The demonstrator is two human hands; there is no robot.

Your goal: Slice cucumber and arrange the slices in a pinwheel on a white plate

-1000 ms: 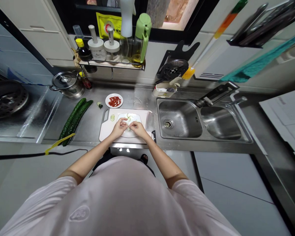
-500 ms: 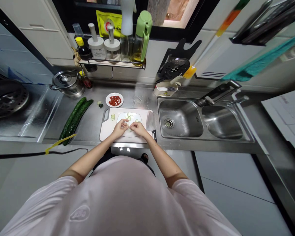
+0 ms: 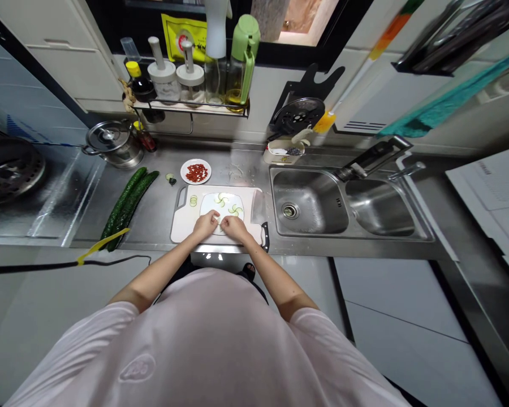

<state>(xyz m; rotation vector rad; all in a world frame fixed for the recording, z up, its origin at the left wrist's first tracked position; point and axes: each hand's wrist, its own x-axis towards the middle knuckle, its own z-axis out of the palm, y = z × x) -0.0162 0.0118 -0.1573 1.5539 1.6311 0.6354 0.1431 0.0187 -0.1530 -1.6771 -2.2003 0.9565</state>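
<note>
My left hand [image 3: 205,225] and my right hand [image 3: 234,229] are close together over the near part of a white plate [image 3: 205,203]. Both have curled, pinching fingers; anything between the fingertips is too small to make out. Thin cucumber slices lie on the plate in two curved, pinwheel-like groups, one at the back [image 3: 221,199] and one at the right [image 3: 236,210]. Under the plate is a white cutting board [image 3: 180,229], with a small stack of cucumber slices [image 3: 193,200] at its upper left. A black knife handle [image 3: 265,237] shows at the board's right edge.
Two whole cucumbers [image 3: 131,200] lie on the steel counter at left, near a lidded pot [image 3: 113,148]. A small plate of chopped red pieces [image 3: 195,171] stands behind the board. A double sink [image 3: 309,203] is at right. Bottles and jars stand on a wall rack [image 3: 203,108].
My hands have drawn slightly nearer to me and their fingers are more curled. The cucumber slices at the plate's right now show fully. The view has shifted a little.
</note>
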